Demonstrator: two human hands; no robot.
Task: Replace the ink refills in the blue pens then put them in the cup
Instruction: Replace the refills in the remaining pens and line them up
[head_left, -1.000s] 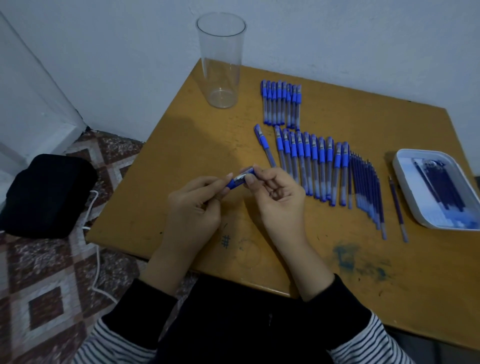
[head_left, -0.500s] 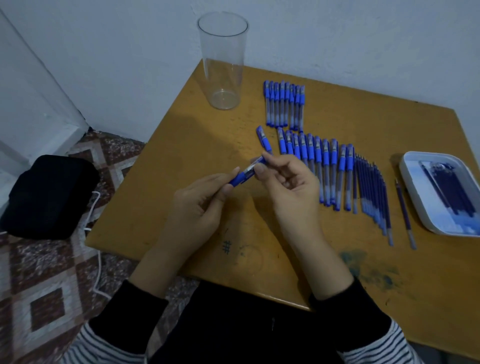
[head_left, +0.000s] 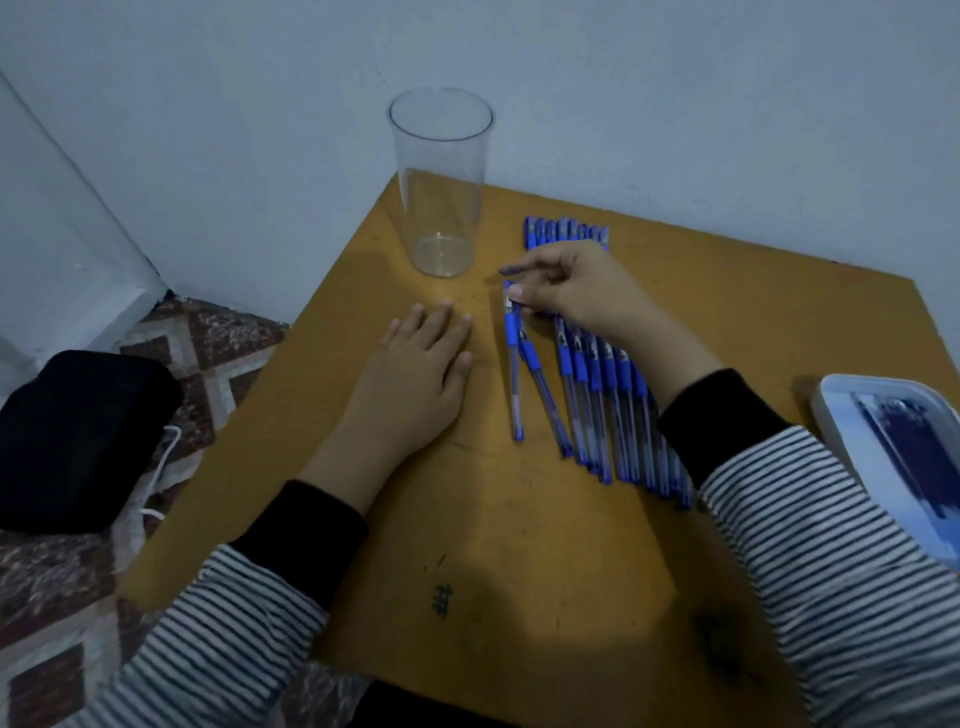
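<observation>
in the head view, the left hand (head_left: 415, 364) is lying flat on the desk (head_left: 519, 545), grip released, while the right hand (head_left: 582, 296) is pinching the top of the leftmost pen (head_left: 515, 395), lying on the desk beside the row (head_left: 597, 374), near the cup (head_left: 441, 182).

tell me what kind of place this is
Probably a corner of a home room: a scuffed wooden table against a plain painted wall, patterned floor tiles, a black bag on them.
</observation>
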